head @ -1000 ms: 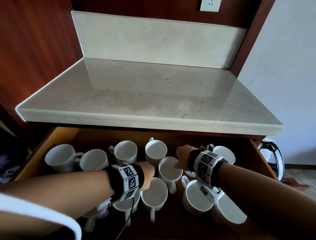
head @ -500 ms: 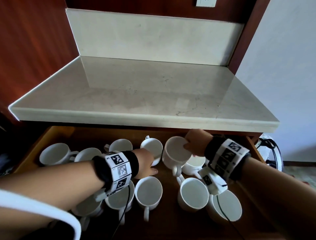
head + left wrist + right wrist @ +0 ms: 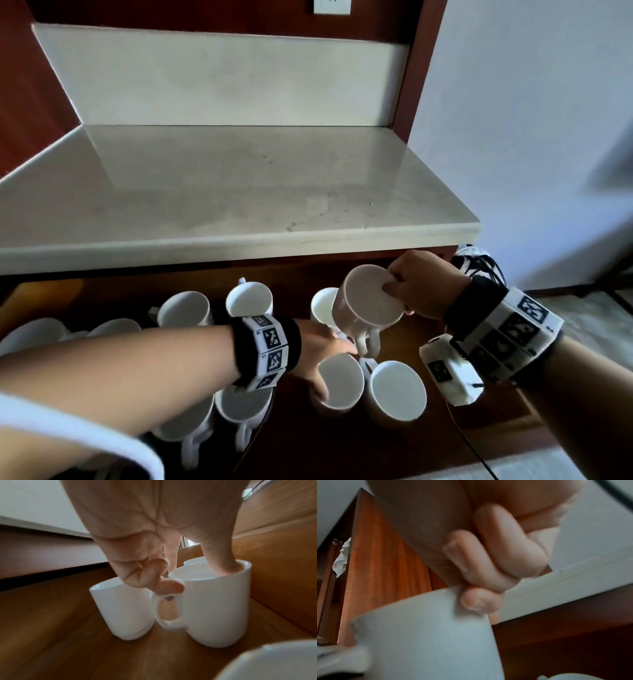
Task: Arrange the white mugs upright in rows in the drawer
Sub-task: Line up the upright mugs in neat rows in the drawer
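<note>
Several white mugs stand upright in the wooden drawer (image 3: 342, 448). My right hand (image 3: 407, 287) pinches the rim of one white mug (image 3: 370, 301) and holds it tilted above the drawer's back right, handle hanging down. In the right wrist view the fingertips (image 3: 479, 600) grip that mug's (image 3: 428, 642) rim. My left hand (image 3: 322, 349) holds a front mug (image 3: 340, 380) that stands on the drawer floor. The left wrist view shows one digit inside this mug's (image 3: 214, 608) rim and the other fingers (image 3: 169, 586) curled by its handle.
Back-row mugs (image 3: 185, 308) (image 3: 248, 298) (image 3: 322, 305) stand under the marble countertop's (image 3: 239, 205) overhang. Another mug (image 3: 397, 390) stands just right of the held front one, and more (image 3: 245, 404) lie under my left forearm. The drawer's right wall (image 3: 274, 574) is close.
My right hand has lifted its mug higher and to the right, tilting it. My left hand moved right and took hold of a front mug.
</note>
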Motion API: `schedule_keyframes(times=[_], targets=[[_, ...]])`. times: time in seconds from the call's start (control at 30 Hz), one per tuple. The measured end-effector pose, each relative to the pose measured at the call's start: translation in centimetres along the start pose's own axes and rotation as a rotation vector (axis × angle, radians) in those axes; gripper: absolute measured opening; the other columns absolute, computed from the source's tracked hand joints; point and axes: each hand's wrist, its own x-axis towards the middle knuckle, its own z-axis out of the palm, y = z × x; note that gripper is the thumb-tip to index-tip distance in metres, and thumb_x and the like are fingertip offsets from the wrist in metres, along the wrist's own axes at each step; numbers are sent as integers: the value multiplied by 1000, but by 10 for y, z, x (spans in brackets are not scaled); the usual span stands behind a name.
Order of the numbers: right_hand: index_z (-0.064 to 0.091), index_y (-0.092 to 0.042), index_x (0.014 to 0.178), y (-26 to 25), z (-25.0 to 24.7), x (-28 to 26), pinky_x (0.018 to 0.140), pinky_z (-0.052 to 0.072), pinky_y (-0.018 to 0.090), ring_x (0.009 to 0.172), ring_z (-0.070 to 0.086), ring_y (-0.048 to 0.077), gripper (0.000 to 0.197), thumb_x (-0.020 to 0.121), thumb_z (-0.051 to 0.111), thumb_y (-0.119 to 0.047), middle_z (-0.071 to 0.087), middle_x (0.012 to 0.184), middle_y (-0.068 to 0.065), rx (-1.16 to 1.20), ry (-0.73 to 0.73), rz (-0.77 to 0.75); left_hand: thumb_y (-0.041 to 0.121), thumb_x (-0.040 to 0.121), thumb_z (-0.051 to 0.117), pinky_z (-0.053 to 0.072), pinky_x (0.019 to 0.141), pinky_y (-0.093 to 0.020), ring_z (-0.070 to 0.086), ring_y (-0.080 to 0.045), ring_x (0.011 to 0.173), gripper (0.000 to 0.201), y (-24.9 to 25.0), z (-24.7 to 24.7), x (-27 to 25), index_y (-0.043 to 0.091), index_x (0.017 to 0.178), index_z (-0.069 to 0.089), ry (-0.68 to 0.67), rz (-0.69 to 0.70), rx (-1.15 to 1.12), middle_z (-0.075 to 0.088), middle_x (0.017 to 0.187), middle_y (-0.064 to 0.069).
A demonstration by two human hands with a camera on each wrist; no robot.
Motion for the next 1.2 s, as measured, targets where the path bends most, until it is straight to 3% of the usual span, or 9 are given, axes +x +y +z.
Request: schedule_keyframes(times=[0.27, 0.4, 0.5, 0.6, 0.7, 0.8, 0.9, 1.0, 1.2], targets=[[72, -2, 85, 24, 3, -8, 72, 49, 30, 81, 66, 28, 23, 89, 55, -17, 71, 80, 16, 36, 7, 11, 26, 101, 41, 44, 82, -34, 59, -36, 102, 32, 9, -5, 21, 0, 111, 59, 6, -124, 104, 64, 109, -20], [71, -2, 81, 30, 3, -6, 72, 52, 31, 77, 66, 27, 23, 87, 56, -18, 70, 73, 14, 52, 22, 14, 15, 97, 45, 47, 83, -36, 61, -38, 98, 31, 14, -5, 24, -10, 105, 62, -53, -265, -14, 66, 100, -23], [70, -4, 78, 30, 2, -5, 72, 51, 30, 75, 64, 25, 23, 88, 55, -18, 63, 64, 8, 53, 23, 10, 20, 89, 48, 52, 79, -33, 62, -24, 78, 23, 13, 1, 28, 2, 81, 60, -177, -424, -160, 67, 73, -10], [71, -5, 82, 28, 3, -4, 74, 49, 28, 75, 63, 23, 23, 89, 54, -19, 62, 65, 6, 62, 12, 7, 25, 90, 48, 50, 76, -25, 63, -17, 74, 27, 19, 0, 28, 8, 104, 64, -215, -498, -190, 59, 60, 1], [72, -4, 83, 27, 6, -3, 77, 51, 30, 76, 63, 23, 24, 90, 54, -19, 56, 60, 0, 64, 5, -2, 34, 93, 50, 47, 83, -29, 62, -26, 100, 34, 19, -2, 32, 15, 119, 61, -101, -424, -24, 61, 83, -2], [70, -5, 79, 30, 6, -2, 76, 49, 29, 73, 61, 22, 24, 89, 53, -19, 51, 54, -4, 54, 3, 1, 37, 94, 53, 46, 82, -34, 58, -29, 97, 29, 12, 6, 42, 12, 106, 62, -42, -263, 15, 64, 105, -9], [69, -6, 77, 35, 5, -2, 75, 50, 30, 69, 60, 20, 24, 90, 54, -19, 51, 54, -5, 65, -1, 0, 25, 95, 54, 47, 84, -35, 59, -31, 102, 24, 11, 8, 45, 7, 108, 62, -40, -176, 71, 63, 110, -14], [71, -5, 81, 39, 6, -1, 62, 49, 27, 59, 56, 15, 24, 91, 54, -19, 54, 55, -5, 88, -14, -3, 19, 95, 53, 47, 83, -34, 60, -31, 103, 25, 9, 5, 41, 2, 110, 62, -102, -207, 156, 64, 109, -17], [64, -10, 67, 32, 17, 3, 61, 48, 25, 58, 58, 16, 27, 91, 53, -18, 54, 51, -5, 65, -82, -58, 11, 89, 59, 46, 72, -28, 63, -26, 101, 13, -1, 7, 31, 8, 101, 63, -252, -311, 203, 64, 97, -9]])
